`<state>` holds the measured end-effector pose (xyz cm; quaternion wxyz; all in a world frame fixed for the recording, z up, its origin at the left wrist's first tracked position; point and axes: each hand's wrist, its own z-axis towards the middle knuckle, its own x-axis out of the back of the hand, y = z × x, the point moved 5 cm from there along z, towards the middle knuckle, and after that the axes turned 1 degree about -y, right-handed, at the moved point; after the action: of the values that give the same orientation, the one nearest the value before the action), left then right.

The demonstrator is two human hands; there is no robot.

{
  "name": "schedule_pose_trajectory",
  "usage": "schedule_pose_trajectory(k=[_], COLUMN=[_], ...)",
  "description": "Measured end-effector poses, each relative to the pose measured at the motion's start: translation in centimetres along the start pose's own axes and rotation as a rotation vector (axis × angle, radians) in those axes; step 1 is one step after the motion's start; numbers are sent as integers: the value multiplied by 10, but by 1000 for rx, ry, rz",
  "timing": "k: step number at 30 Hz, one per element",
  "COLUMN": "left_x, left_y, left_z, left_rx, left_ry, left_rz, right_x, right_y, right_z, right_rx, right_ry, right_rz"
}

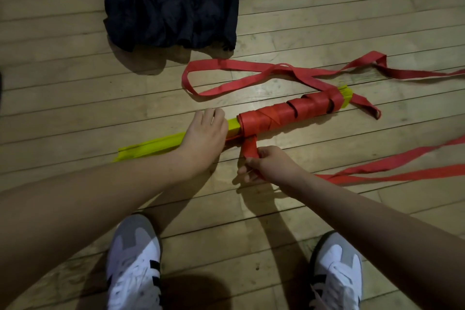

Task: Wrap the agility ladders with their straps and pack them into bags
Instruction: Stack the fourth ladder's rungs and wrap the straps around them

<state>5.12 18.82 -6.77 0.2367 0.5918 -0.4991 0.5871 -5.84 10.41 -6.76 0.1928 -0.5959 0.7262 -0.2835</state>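
A: Nearest the camera?
B: Two white-and-grey sneakers, left sneaker [134, 263] and right sneaker [336, 272], planted on the plank floor [63, 98]. Both forearms reach forward over them.

A: Right hand?
B: Right hand [268, 165] pinches the red strap [250, 147], fingers curled round it just below the bundle. The strap runs up from the fingers to the wrapped section. More of it trails off behind the wrist toward the right edge.

A: Left hand?
B: Left hand [205, 133] lies on the yellow rungs [151, 146], palm down, fingers draped over the far side. Can't tell how tightly they curl.

A: Where's the ladder?
B: On the floor, straight ahead, angled up to the right. Rungs stacked into one bundle. Left end bare yellow; middle to right end bound in red coils [289, 113], tight near the hands, looser and gapped toward the far tip.

A: Beyond that?
B: A loose strap loop [226, 75] sprawls on the floor past the bundle, running off right.

A: Bag?
B: Dark bag [171, 0], crumpled flat, top centre, apart from the ladder.
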Motion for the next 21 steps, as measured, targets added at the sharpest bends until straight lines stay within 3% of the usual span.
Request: schedule_pose_trajectory(k=[8,10,14,21], left_x=[-4,0,0,6], left_y=[15,20,21,11], left_z=[-39,-38,-32,-11], left_rx=[-96,-97,9,141], left_ry=[1,-94,-200,-180], left_rz=[-194,-282,-426,-502], right_x=[-1,-1,1,10], right_y=[11,15,17,6], right_z=[1,-1,-5,-7], right_rx=[-30,-39,-38,-28], right_ry=[15,13,-1,-2], right_rz=[45,43,47,152])
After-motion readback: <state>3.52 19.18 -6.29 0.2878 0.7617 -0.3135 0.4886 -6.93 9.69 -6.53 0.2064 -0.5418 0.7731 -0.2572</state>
